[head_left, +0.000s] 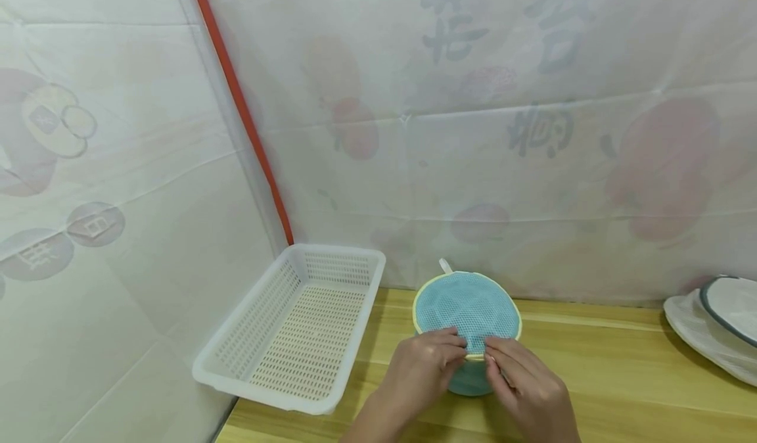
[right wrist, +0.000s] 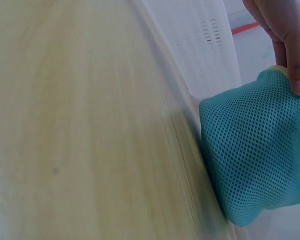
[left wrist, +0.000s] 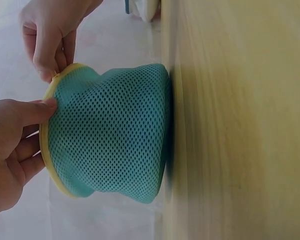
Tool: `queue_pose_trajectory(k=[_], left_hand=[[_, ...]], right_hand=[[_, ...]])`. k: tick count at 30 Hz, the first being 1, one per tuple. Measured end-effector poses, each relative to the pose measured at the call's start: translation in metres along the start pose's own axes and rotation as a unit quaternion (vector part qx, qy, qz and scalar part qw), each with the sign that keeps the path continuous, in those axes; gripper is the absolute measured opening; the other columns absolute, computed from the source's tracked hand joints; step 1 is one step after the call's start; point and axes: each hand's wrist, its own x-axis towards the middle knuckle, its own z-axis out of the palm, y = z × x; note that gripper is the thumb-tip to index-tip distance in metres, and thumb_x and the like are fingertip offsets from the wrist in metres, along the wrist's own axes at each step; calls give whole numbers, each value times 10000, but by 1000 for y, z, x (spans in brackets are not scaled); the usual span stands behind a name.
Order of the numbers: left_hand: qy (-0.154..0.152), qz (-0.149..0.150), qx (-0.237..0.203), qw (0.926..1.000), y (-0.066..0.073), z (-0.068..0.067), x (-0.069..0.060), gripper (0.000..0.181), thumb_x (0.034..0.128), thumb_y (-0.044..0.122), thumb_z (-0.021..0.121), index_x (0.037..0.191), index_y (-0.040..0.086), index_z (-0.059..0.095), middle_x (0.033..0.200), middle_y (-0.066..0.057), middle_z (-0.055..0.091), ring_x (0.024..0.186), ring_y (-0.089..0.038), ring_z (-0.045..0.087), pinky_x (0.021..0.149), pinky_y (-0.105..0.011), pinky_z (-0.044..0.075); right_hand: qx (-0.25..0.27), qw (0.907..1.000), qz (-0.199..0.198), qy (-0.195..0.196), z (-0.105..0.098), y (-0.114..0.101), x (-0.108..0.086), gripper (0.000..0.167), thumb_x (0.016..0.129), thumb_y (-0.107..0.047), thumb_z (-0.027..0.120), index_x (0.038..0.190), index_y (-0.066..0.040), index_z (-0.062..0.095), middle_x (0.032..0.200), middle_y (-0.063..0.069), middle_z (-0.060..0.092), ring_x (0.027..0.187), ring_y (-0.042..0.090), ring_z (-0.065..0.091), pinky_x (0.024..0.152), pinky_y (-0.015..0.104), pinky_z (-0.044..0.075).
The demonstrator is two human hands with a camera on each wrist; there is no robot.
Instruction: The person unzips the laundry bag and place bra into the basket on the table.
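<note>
A round blue-green mesh laundry bag (head_left: 467, 302) with yellow trim stands on the wooden table, its flat mesh top facing up. A white tab (head_left: 445, 266) sticks out from its back edge. My left hand (head_left: 422, 367) pinches the front-left rim, thumb on the yellow edging (left wrist: 49, 150) in the left wrist view. Close beside it, my right hand (head_left: 532, 387) pinches the same rim at the front right. In the right wrist view the mesh side (right wrist: 255, 145) shows under the left hand, while the right hand is out of that frame. What lies under the fingertips is hidden.
A white plastic basket (head_left: 349, 390) with slotted walls stands left of the bag on the table (head_left: 603, 364). White items (head_left: 718, 334), one with a dark edge, lie at the far right. Printed sheeting (head_left: 367, 167) hangs behind and to the left.
</note>
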Motion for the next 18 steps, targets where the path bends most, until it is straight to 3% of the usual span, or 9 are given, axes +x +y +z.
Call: queue_pose_trajectory(k=[3,10,18], left_hand=[[17,-80,-24,10000,-4,0,-1,101,796,170,827,893,188,804,954,121,752,1054,-20,672,920,-104,474],[141,-567,-321,9978,-13,0,-2,98,782,132,831,869,165,802,933,93,756,1041,-53,685,930,-140,493],[93,-796,-328,9962,-16,-1,-3,95,777,134,831,866,153,802,951,81,758,1041,-73,689,927,-175,512]], right_hand=[[5,10000,-56,31,0,1,1,372,995,-227,566,834,47,761,895,148,739,870,199,696,1037,146,415],[119,9996,-232,115,0,1,5,367,992,-211,575,819,57,755,874,154,732,875,200,689,1036,165,429],[148,9996,-200,149,-2,1,6,374,991,-216,579,813,62,753,871,157,732,882,197,688,1027,159,433]])
